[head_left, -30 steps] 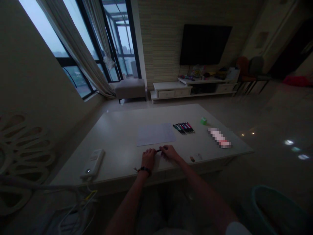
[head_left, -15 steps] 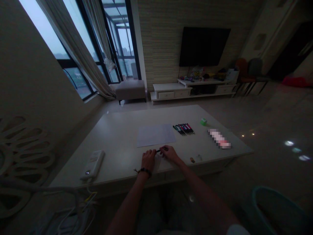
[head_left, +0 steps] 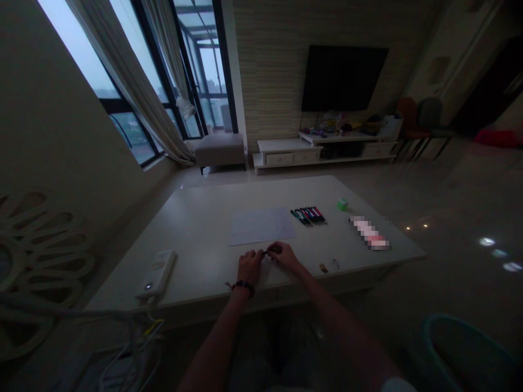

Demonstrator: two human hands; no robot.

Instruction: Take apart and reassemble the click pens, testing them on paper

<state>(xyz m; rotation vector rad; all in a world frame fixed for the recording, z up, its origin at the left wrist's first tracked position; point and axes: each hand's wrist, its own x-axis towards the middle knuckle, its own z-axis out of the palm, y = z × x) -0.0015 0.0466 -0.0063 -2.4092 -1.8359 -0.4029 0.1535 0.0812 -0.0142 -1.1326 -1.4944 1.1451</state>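
Both my hands rest on the near part of a white table point(head_left: 196, 218), fingers curled. My left hand point(head_left: 249, 266), with a dark bracelet at the wrist, and my right hand point(head_left: 284, 255) grip the two ends of a thin dark pen point(head_left: 266, 251) held between them. A white sheet of paper point(head_left: 261, 225) lies just beyond my hands. To its right lies a row of several coloured pens point(head_left: 309, 215).
A small green cube point(head_left: 342, 204) and a blurred-out flat object point(head_left: 370, 232) sit at the table's right. Two tiny items point(head_left: 329, 265) lie near my right wrist. A white power bank point(head_left: 157, 274) with cables sits at the left edge. A teal bin point(head_left: 461, 348) stands at the lower right.
The hands have drawn slightly closer together over the pen; the view has shifted a little. Nothing else on the table moved.
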